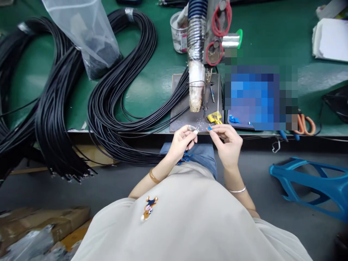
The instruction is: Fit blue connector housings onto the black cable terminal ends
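Observation:
My left hand (185, 140) is closed in a pinch over the front edge of the bench. A tiny pale tip shows at its fingertips, but what it belongs to is too small to make out. Facing it a short gap away, my right hand (227, 143) pinches a small blue piece (209, 128) between thumb and forefinger. A large bundle of black cables (130, 125) curves in from the left. Some blue-tipped cable ends (185, 157) lie at my lap, under the left wrist. Just beyond the hands sits a yellow block (214, 117) on a dark board (178, 108).
A taped extraction hose (196, 54) hangs over the board, beside a soldering wire spool (231, 40) and a clear cup (178, 34). A plastic bag (89, 36) rests on the cables. Orange-handled scissors (306, 123) lie right, near a blurred tray. A blue stool (312, 181) stands below.

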The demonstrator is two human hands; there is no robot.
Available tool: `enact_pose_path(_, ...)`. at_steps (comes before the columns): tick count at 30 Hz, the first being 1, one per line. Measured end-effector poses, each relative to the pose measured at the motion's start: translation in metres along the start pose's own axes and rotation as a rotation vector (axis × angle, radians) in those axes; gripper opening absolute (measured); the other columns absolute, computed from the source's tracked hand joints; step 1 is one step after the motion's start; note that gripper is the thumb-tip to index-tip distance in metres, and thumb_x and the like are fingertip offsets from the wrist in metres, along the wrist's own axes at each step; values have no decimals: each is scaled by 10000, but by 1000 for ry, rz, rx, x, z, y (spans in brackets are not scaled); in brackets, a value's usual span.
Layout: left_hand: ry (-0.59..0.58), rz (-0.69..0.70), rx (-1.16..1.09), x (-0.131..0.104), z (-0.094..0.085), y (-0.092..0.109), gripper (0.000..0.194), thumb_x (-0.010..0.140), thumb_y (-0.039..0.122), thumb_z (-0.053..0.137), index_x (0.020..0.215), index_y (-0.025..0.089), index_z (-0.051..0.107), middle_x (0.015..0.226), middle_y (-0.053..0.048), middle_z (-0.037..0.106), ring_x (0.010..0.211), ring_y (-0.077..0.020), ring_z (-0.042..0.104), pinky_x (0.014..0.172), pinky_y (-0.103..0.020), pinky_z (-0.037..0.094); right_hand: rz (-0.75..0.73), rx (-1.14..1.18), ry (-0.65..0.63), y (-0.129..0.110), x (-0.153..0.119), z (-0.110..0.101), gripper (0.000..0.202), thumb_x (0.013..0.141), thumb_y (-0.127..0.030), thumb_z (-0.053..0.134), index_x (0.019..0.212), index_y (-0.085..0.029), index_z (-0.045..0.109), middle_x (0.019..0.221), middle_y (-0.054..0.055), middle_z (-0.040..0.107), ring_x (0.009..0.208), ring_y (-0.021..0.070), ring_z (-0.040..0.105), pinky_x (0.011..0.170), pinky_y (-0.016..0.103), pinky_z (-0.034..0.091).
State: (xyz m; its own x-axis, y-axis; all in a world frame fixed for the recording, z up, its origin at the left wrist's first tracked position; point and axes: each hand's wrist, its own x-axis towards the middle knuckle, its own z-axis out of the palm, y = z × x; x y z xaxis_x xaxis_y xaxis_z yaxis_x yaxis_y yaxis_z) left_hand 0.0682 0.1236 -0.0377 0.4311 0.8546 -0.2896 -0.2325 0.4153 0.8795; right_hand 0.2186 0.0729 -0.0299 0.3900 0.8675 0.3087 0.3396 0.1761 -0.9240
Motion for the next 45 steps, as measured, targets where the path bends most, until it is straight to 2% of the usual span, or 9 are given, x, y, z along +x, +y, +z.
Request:
enact_pose_path(8, -90, -12, 28, 0, 5, 4, 340, 770, 412, 754, 787, 139, 552, 550, 38, 598, 349, -1, 346, 364, -160, 196, -70, -78, -79, 3, -6, 7, 41, 873, -244, 690, 883, -236, 729, 997, 40, 707, 938, 166, 681, 832, 332, 604)
enact_pose_path(14, -161, -9, 79, -2, 7, 7, 321, 790, 411, 748, 805, 111, 635, 500, 43, 550, 368, -3, 327, 375, -159, 208, 261, 370, -218, 12, 4, 4, 216, 778, -388, 781, 741, -206, 670, 1020, 36, 688, 906, 165, 718, 883, 340, 610)
enact_pose_path(17, -141, 49, 102, -1, 8, 9, 294, 786, 377, 759, 784, 108, 642, 543, 27, 576, 396, -7, 364, 386, -157, 236, 392, 503, -190, 17, 8, 1, 283, 752, -428, 798, 723, -196, 639, 1030, 37, 694, 938, 187, 736, 912, 362, 608)
enact_pose_path(19, -108, 78, 105, 1, 7, 9, 300, 777, 368, 767, 730, 114, 617, 573, 14, 602, 407, -8, 383, 391, -157, 253, 370, 482, -82, 17, 9, -1, 251, 783, -405, 778, 747, -199, 640, 1036, 33, 697, 963, 186, 739, 895, 336, 610)
enact_pose_path(21, -79, 94, 99, 3, 6, 8, 311, 770, 375, 771, 710, 118, 607, 589, 9, 617, 407, -10, 391, 390, -158, 266, 261, 378, 30, 15, 9, -4, 172, 813, -348, 762, 785, -206, 667, 1034, 24, 690, 957, 166, 738, 897, 304, 603)
enact_pose_path(23, -60, 108, 99, 4, 6, 7, 317, 769, 385, 770, 702, 120, 609, 590, 11, 615, 406, -10, 392, 389, -158, 273, 152, 243, 65, 12, 7, -5, 93, 828, -294, 750, 819, -216, 700, 1028, 22, 682, 937, 150, 732, 895, 290, 599)
enact_pose_path(28, -38, 133, 104, 5, 5, 6, 320, 771, 398, 766, 713, 121, 619, 590, 16, 606, 411, -11, 387, 385, -159, 267, 119, 133, -34, 5, 2, -1, 28, 843, -258, 730, 852, -232, 729, 1026, 29, 690, 937, 150, 713, 833, 284, 610)
enact_pose_path(34, -40, 188, 101, 6, 7, 5, 274, 781, 356, 763, 715, 125, 631, 603, 15, 618, 451, -17, 426, 444, -163, 335, 125, 104, -6, 1, 0, 1, 41, 836, -274, 736, 847, -235, 729, 1017, 30, 694, 946, 160, 708, 844, 307, 613)
enact_pose_path(45, -19, 320, 228, 4, 10, -4, 152, 796, 265, 714, 779, 117, 684, 698, -5, 646, 616, -68, 567, 588, -178, 446, 183, 142, -61, 3, 1, 3, 37, 819, -248, 737, 820, -224, 709, 1015, 24, 696, 917, 147, 714, 829, 282, 615)
